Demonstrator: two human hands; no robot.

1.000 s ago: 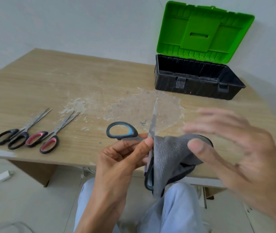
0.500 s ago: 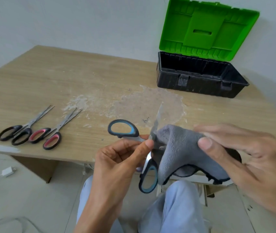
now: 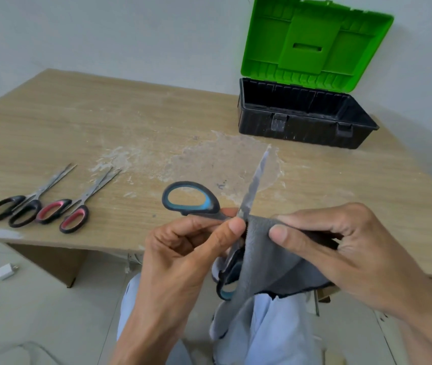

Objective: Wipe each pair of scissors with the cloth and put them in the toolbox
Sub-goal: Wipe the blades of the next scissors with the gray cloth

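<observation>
Three pairs of scissors show, two lying on a wooden table [image 3: 104, 122] and one held over its near edge. Far left on the table, black-handled scissors [image 3: 17, 209] lie closed, tips pointing away and to the right. Touching their handles on the right, red-handled scissors [image 3: 70, 214] lie closed at the same slant. Below the table's left end, a white plug [image 3: 4, 271] rests on the floor. A pale, scuffed patch [image 3: 209, 164] marks the middle of the tabletop.

At centre, the left hand [image 3: 183, 254] pinches the blue-handled scissors [image 3: 191, 200] at the pivot, thumb in front and fingers curled behind. These scissors are spread wide: one handle loop sticks out to the left above the hand, the other hangs down toward the lap, and one bare blade points up and away toward the back right.

Just right of the pivot, a grey cloth [image 3: 270, 262] drapes down over the lower handle. The right hand [image 3: 341, 246] clamps the cloth's upper fold between thumb and curled fingers; the second blade is hidden inside that fold. Both hands sit close together, thumbs nearly touching. Pale blue trousers [image 3: 275, 333] fill the bottom.

At the back right, well apart from the hands, a toolbox [image 3: 307, 119] stands with its green lid [image 3: 315, 43] raised upright. Only ribbed black inner walls show; its floor is hidden behind the front wall.
</observation>
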